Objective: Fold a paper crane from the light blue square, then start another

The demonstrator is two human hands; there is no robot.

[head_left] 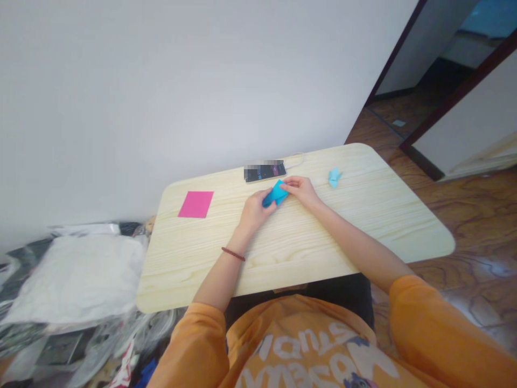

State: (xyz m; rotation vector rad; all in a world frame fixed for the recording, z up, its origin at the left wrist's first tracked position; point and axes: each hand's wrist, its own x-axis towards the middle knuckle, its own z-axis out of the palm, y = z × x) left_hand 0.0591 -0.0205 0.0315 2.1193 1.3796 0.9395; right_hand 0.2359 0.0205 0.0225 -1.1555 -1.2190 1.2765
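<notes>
A folded blue paper (278, 193) is held between both hands over the middle of the wooden table (299, 248). My left hand (256, 208) grips its lower left part, thumb on the near side, and wears a dark red bead bracelet at the wrist. At the paper's upper right edge, the fingers of my right hand (299, 188) pinch it. A flat pink paper square (196, 205) lies at the table's left. To the right sits a small light-blue folded paper piece (334, 177).
Behind the hands, a phone (264, 172) with a white cable (297, 161) lies near the wall. Left of the table, a white bag (84, 275) rests among plastic-wrapped items. A doorway and wooden floor (476, 215) show at the right.
</notes>
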